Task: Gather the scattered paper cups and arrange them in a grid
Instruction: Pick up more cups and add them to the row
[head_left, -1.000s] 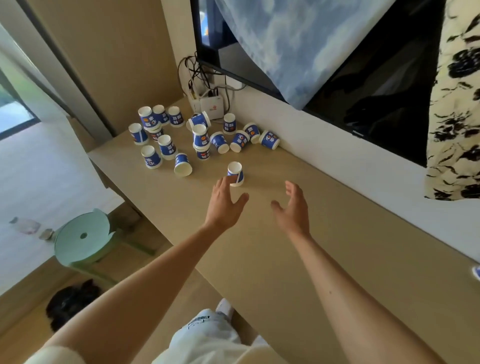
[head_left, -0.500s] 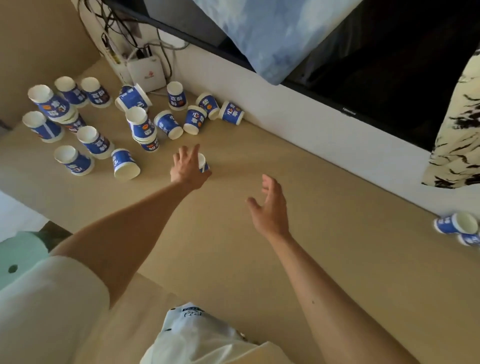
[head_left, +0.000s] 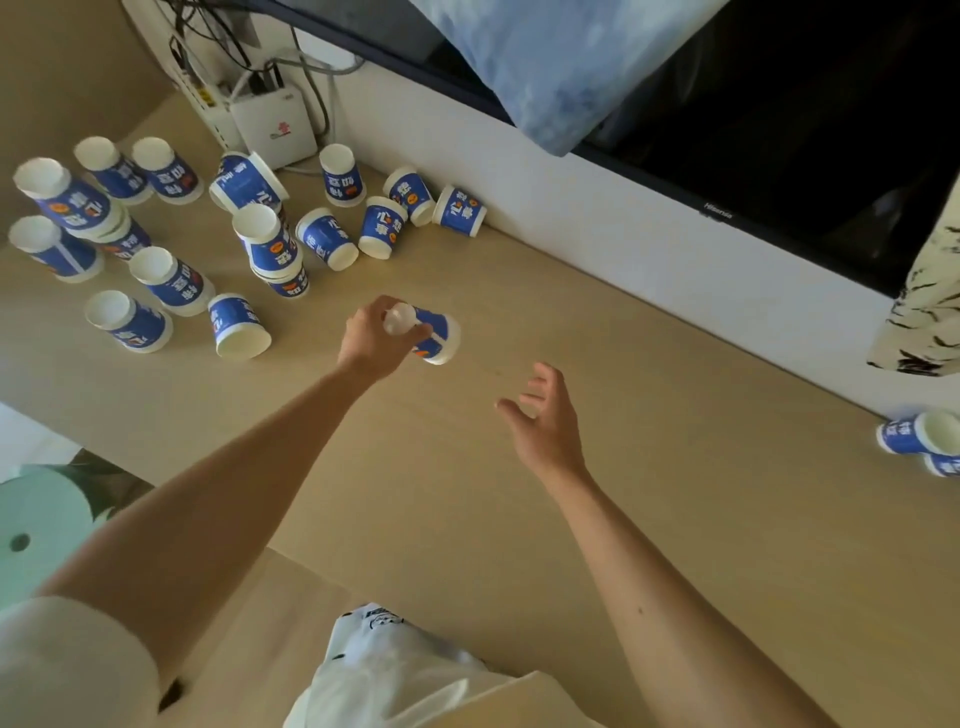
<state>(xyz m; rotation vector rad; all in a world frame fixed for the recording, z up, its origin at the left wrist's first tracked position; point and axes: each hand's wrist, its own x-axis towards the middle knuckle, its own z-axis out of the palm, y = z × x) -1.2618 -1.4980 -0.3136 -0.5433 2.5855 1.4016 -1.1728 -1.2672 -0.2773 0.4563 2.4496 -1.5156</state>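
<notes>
Blue-and-white paper cups lie scattered on the beige tabletop (head_left: 519, 519). My left hand (head_left: 371, 338) is shut on one paper cup (head_left: 436, 335), gripping its base end, with the cup tilted so its mouth points right. My right hand (head_left: 545, 421) hovers open over bare table to the right, fingers spread, holding nothing. A cluster of several cups (head_left: 171, 280) fills the far left, some upside down, some stacked, some on their sides. Two more cups (head_left: 914, 436) lie at the right edge.
A white router box (head_left: 272, 127) with cables stands against the wall behind the cluster. A dark TV (head_left: 779, 119) hangs above, partly draped by a blue cloth (head_left: 561, 62). A green stool (head_left: 36, 525) sits below the table's left edge.
My left hand closed on the lone cup and lifted it, tipping it sideways. The right hand stayed open and apart. The view shifted closer to the table.
</notes>
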